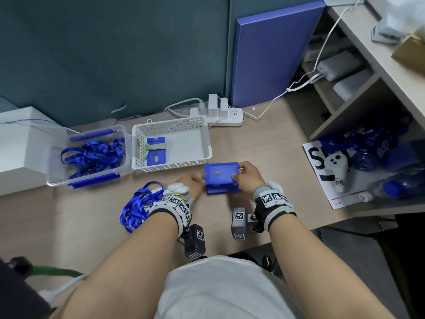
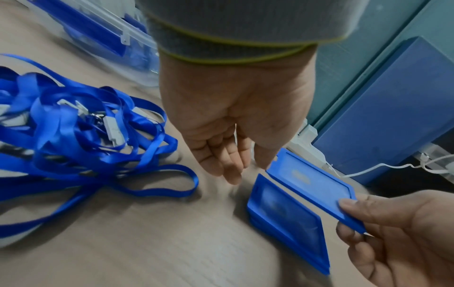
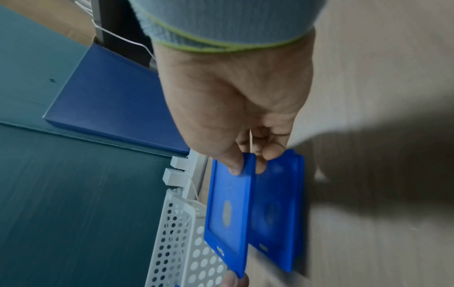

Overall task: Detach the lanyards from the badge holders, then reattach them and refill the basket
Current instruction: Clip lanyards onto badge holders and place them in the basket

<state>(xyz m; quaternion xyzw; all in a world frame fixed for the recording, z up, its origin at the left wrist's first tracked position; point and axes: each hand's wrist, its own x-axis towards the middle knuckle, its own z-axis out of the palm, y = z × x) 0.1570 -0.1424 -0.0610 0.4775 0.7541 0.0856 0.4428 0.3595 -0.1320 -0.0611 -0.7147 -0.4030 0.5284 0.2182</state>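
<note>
My right hand (image 1: 239,173) pinches the right end of a blue badge holder (image 1: 219,172), thumb on top, and holds it tilted just above a small stack of blue badge holders (image 1: 223,188) on the table. The pinch (image 3: 248,167) shows on the holder (image 3: 228,209) beside the stack (image 3: 277,213). My left hand (image 1: 200,181) is at the holder's left end, fingers straight (image 2: 236,170), thumb tip by the holder's corner (image 2: 309,178). A loose pile of blue lanyards (image 1: 140,208) lies by my left wrist. The white basket (image 1: 172,125) holds two badge holders (image 1: 156,150).
A clear bin (image 1: 122,134) with more lanyards stands left of the basket, with a white box (image 1: 20,146) beyond it. A power strip (image 1: 226,115) and blue board (image 1: 271,54) stand at the back. At right, shelves, bottles and a white controller (image 1: 337,166).
</note>
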